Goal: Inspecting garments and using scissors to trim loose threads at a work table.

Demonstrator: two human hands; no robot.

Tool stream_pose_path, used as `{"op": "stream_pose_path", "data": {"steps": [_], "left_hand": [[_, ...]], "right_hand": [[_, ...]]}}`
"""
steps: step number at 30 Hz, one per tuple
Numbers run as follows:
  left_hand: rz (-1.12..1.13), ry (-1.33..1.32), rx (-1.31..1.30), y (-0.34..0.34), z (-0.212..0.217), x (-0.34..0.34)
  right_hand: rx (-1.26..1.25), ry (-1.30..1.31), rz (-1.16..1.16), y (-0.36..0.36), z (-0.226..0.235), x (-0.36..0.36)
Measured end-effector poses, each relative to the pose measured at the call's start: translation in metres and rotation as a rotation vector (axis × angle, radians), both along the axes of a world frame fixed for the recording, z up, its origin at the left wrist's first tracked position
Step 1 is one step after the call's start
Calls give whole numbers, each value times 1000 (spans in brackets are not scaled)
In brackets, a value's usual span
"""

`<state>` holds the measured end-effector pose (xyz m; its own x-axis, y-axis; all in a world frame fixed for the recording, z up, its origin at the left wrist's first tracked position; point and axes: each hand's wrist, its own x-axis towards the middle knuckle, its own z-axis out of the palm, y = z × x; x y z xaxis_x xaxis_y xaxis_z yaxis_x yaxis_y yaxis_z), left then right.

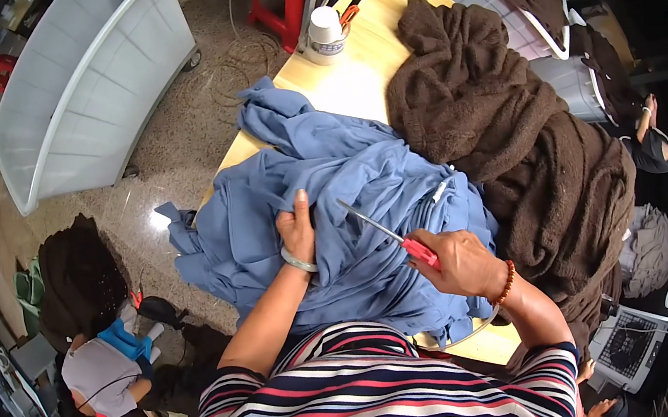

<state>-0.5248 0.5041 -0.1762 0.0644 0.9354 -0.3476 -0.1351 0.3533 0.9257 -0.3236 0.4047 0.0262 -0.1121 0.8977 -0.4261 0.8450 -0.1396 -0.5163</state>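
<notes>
A heap of blue knit fabric (361, 155) lies in folds before me. My left hand (297, 231), a pale bangle on its wrist, is closed on the left part of that fabric with the thumb on top; its other fingers are partly hidden. My right hand (465, 261), wearing a beaded bracelet, is wrapped round the handle of a red-handled tool with a thin metal shaft (373, 224). The shaft points up and left over the blue folds, toward my left hand. Whether its tip touches the fabric I cannot tell.
The pale wooden table (384, 2) bears a bulky brown fabric pile (498, 121) and a white container (325, 26). A grey wheeled bin (100, 104) stands left. A red stool (280, 7) is beyond the table. Another person (108, 371) sits lower left; a fan (626, 343) is lower right.
</notes>
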Motion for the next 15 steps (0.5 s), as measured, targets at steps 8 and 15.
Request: {"op": "stream_pose_path", "data": {"steps": [8, 15], "left_hand": [[-304, 453, 939, -7, -2, -6], [-351, 557, 1052, 3, -11, -7]], "right_hand": [[-64, -120, 199, 15, 3, -16], [-131, -76, 243, 19, 5, -15]]}}
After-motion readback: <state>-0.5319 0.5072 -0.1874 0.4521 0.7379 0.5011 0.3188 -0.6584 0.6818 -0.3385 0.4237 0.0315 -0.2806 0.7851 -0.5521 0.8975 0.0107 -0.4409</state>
